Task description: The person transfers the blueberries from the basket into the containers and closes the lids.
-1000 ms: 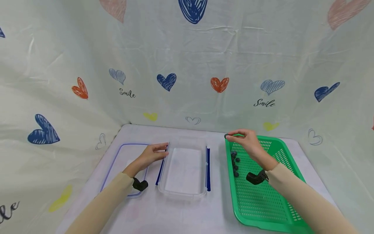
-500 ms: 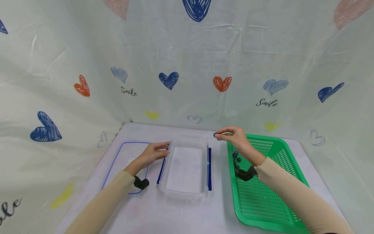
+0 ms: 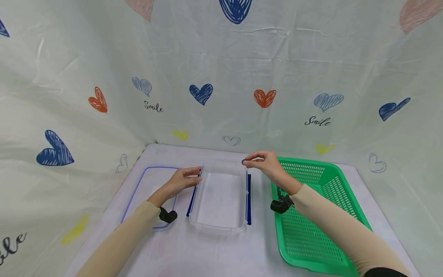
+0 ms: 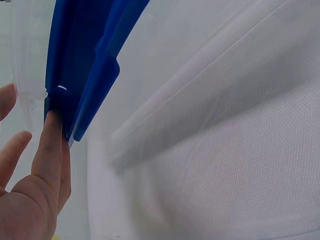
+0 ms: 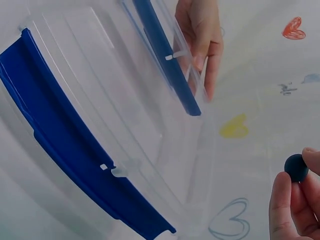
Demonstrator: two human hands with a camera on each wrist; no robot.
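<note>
Pinching a dark ball (image 5: 296, 168) not yet in the lidless, ball-free clear box (image 3: 222, 204), the right hand (image 3: 267, 165) seems barely started, while the left hand (image 3: 178, 182) loosely touches the box.

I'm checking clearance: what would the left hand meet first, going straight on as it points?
The left hand would likely first meet the clear container, at its left blue flap; they appear to touch, though exact contact is unclear.

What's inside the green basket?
In the green basket, dark shapes show by the left wall, partly hidden. The right sleeve and black wrist camera cover part of the floor; anything beneath can't be seen.
</note>
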